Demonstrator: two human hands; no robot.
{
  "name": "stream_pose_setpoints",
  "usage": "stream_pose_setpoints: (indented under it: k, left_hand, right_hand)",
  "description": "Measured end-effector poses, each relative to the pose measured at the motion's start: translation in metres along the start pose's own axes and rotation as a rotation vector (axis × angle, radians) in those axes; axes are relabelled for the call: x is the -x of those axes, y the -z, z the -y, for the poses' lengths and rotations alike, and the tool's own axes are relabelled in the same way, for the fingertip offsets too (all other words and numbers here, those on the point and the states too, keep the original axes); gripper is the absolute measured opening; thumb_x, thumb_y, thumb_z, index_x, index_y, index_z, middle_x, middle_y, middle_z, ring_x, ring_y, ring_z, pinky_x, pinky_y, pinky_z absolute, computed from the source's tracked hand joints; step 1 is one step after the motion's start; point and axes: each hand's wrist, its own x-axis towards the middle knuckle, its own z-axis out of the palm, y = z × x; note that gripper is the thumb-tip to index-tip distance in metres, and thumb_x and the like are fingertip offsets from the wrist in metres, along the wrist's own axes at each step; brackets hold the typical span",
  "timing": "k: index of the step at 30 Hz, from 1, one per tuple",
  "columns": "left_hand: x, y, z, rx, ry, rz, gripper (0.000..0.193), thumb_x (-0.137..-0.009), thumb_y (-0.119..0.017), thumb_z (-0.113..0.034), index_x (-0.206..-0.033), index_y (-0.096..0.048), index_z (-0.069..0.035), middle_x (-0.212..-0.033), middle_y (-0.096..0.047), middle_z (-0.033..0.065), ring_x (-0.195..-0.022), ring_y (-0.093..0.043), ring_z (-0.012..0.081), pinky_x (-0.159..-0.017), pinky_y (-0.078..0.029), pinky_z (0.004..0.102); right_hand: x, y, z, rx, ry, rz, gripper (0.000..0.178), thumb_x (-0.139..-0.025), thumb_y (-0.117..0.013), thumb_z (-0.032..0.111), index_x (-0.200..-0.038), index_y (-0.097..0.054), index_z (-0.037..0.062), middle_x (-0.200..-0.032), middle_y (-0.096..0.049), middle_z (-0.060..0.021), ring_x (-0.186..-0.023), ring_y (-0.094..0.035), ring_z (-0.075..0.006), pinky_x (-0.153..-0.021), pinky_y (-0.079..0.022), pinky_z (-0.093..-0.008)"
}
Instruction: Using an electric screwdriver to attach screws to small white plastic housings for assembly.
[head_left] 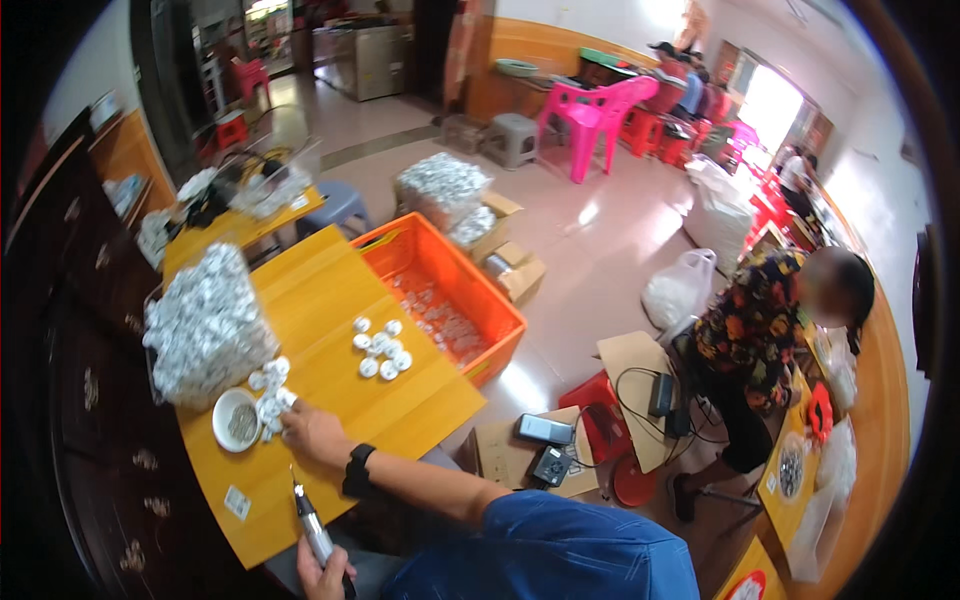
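Note:
My left hand (322,572) is wrapped round a silver and black electric screwdriver (314,528), its thin tip pointing up over the near edge of the yellow table (430,395). My right hand (312,434), a black band on its wrist, pinches a small white round piece (286,397) over the table. A cluster of similar white round pieces (268,410) lies at its fingertips. Beside them stands a white bowl (221,432) of small metal parts. More white round pieces (388,360), several in a loose group, lie nearer the table's right side.
A clear bin heaped with white pieces (208,325) stands on the table's left, near a small printed label (237,502). An orange crate (497,335) adjoins the far side. Cardboard boxes with devices (545,430) stand at right, where another person (750,330) works.

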Motion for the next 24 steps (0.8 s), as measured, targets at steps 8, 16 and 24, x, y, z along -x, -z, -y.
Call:
stream_pose_setpoints:
  k: [8, 16, 24]
  left_hand:
    - [-0.018, -0.004, -0.004, 0.032, -0.006, 0.060, 0.056, -0.090, -0.062, -0.001, -0.143, -0.042, 0.000, -0.082, -0.052, 0.0000, -0.065, -0.050, 0.0072, -0.060, -0.042, 0.0206]
    - [-0.023, -0.010, -0.016, -0.016, 0.053, 0.015, 0.054, -0.092, -0.061, -0.005, -0.142, -0.043, -0.004, -0.074, -0.051, -0.0026, -0.060, -0.047, 0.0052, -0.055, -0.038, 0.0180]
    - [-0.029, -0.017, -0.026, -0.096, 0.058, 0.012, 0.032, -0.091, -0.062, -0.007, -0.122, -0.052, -0.004, -0.072, -0.050, -0.0013, -0.059, -0.048, 0.0066, -0.055, -0.039, 0.0196]
  right_hand:
    - [0.013, 0.037, -0.010, -0.503, 0.131, -0.121, 0.015, -0.084, -0.065, 0.009, -0.097, -0.059, 0.0013, -0.082, -0.063, -0.0209, -0.079, -0.064, -0.0388, -0.070, -0.050, -0.0457]
    - [0.019, 0.031, -0.024, -0.591, 0.134, -0.213, 0.018, -0.089, -0.062, 0.008, -0.105, -0.062, 0.0029, -0.092, -0.066, -0.0176, -0.087, -0.064, -0.0328, -0.076, -0.051, -0.0397]
    - [0.023, 0.046, -0.031, -0.566, 0.164, -0.105, 0.023, -0.089, -0.061, 0.008, -0.112, -0.064, 0.0051, -0.100, -0.065, -0.0168, -0.092, -0.062, -0.0339, -0.083, -0.051, -0.0409]
